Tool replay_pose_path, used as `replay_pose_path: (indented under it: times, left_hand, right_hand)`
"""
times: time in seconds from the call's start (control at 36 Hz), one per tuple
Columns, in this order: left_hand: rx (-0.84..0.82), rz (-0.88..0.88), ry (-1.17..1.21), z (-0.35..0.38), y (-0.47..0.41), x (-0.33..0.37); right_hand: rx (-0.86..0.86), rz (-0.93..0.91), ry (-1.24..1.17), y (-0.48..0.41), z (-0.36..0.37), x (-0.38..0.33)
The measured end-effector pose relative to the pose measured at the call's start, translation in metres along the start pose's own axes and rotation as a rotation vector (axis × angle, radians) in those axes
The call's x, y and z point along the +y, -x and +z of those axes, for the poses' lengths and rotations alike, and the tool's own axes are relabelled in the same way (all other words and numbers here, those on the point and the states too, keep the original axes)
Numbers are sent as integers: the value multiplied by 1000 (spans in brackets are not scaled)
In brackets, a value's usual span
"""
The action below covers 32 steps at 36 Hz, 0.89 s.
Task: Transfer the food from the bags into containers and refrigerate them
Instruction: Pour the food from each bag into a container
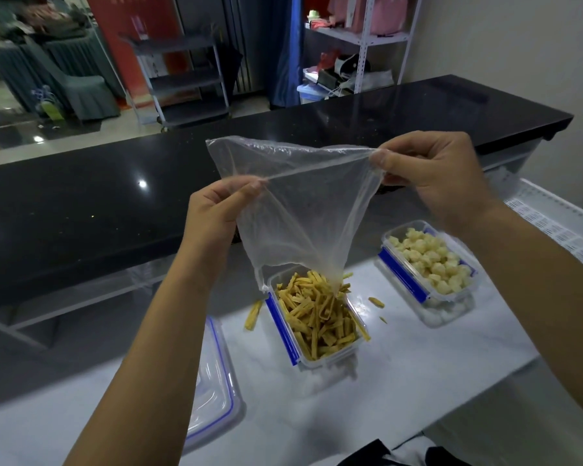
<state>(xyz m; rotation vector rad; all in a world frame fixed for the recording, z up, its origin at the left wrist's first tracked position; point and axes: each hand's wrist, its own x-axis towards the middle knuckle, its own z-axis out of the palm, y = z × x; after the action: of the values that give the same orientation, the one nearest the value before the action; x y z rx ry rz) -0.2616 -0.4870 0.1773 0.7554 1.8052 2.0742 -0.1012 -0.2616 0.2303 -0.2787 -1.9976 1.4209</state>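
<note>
Step (head view): emptying the plastic bag [300, 213], which looks spent.
Left hand [216, 216]: pinches the bag's upper left corner.
Right hand [431, 176]: pinches the upper right corner, stretching the film taut.
Bag: thin, crinkled and clear, with its mouth down on the yellow strips [317, 317].
Strip container [281, 327]: clear, rectangular, blue-clipped and heaped; stray strips [253, 314] lie beside it.
Far right: open container [401, 280] of pale round pieces.
Next: likely drop the bag, gather the strays and fit the lid [212, 381] from near left.

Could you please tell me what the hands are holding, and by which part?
The clear plastic bag: the left hand and the right hand each pinch its stretched upper edge, its lower end hanging into the container of yellow strips.
</note>
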Motion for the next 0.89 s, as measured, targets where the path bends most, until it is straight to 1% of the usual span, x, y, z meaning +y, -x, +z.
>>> replay_pose_path:
  times: [0.25,0.47,0.64,0.75,0.83,0.89]
  left_hand:
    - [-1,87,0,-5,8,13]
    - [38,142,23,-11,20,26]
    - [-8,64,-130,-16,35,12]
    - [-28,61,-155,-20,50,-4]
    - [-32,8,-173,-20,58,-15]
    - [-28,-18,-198,-17,62,-21]
  right_hand:
    - [-1,-58,4,6,1,-20]
    - [-17,-126,35,7,6,-30]
    - [-16,-99,75,22,18,-19]
    - [36,-79,54,34,19,-15]
    - [39,-39,54,47,20,-13]
    - [80,-22,14,52,16,-12]
